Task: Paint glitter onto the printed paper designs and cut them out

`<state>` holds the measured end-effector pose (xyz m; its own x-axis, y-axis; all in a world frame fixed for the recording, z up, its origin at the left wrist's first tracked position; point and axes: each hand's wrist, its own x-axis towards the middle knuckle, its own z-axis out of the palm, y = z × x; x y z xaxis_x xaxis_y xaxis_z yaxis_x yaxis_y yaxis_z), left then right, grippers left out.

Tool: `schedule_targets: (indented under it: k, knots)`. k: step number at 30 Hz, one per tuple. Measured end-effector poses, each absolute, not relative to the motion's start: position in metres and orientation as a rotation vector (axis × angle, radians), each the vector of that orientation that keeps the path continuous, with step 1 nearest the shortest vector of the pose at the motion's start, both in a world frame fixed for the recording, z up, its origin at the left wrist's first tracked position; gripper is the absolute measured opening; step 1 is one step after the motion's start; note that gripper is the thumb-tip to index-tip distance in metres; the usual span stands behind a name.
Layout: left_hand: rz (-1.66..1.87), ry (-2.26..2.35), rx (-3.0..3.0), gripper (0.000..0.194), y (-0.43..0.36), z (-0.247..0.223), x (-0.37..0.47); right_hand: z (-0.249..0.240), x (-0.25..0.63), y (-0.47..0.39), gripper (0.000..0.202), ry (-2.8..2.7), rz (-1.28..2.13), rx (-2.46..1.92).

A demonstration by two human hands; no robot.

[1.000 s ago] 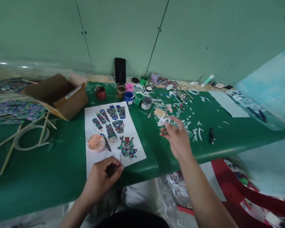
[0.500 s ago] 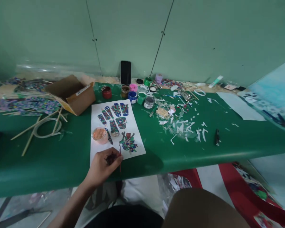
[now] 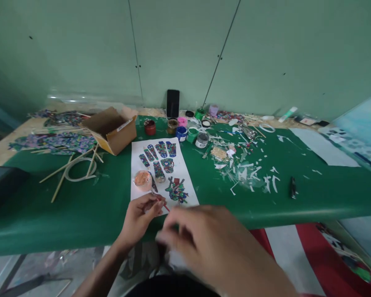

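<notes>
Here's your left hand (image 3: pixel 144 213), grip pinched together on the thin red brush (image 3: pixel 166 208) over the near edge of the white sheet (image 3: pixel 137 147), just below the peach jar (image 3: pixel 142 181)! Your right hand (image 3: pixel 200 237) is a blur beside it, over the table's (image 3: pixel 89 214) front edge; can't tell its grip.

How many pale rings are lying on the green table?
2: a large pale ring by thin wooden sticks at the left, and a smaller ring at back right, near the green-and-white tube. Clutter may hide others.
</notes>
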<state>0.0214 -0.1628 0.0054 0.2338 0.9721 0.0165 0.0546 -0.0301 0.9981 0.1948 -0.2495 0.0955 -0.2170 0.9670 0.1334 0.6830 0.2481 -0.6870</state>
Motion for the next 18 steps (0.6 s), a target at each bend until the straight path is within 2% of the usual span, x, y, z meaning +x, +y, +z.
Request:
schedule_targets:
  k: [2,4,8,10,11,13,16,18]
  knots:
    - [1.109,1.058,1.322,0.025,-0.161,0.010,0.019,0.088,0.191,-0.216,0.020,-1.944,0.661,-1.655]
    - [1.160,1.040,1.318,0.022,-0.158,0.016,0.017,0.073,0.183,-0.195,0.030,-1.861,0.604,-1.721]
    - [1.197,1.111,1.495,0.019,-0.153,0.022,0.009,0.046,0.167,-0.185,0.018,-1.800,0.791,-1.640]
    - [1.367,1.275,1.642,0.020,-0.147,0.019,0.001,0.041,0.167,-0.183,0.026,-1.736,0.818,-1.623]
    - [1.509,1.384,1.688,0.026,-0.144,0.015,-0.003,0.041,0.171,-0.181,0.030,-1.684,0.822,-1.631]
    - [1.670,1.544,1.725,0.054,-0.135,0.004,-0.012,0.041,0.188,-0.173,0.041,-1.554,0.828,-1.678]
    - [1.444,1.630,1.842,0.096,-0.123,-0.015,-0.020,0.042,0.232,-0.150,0.056,-1.412,0.748,-1.830]
    - [1.280,1.637,1.901,0.105,-0.118,-0.023,-0.022,0.043,0.266,-0.126,0.055,-1.368,0.564,-2.015]
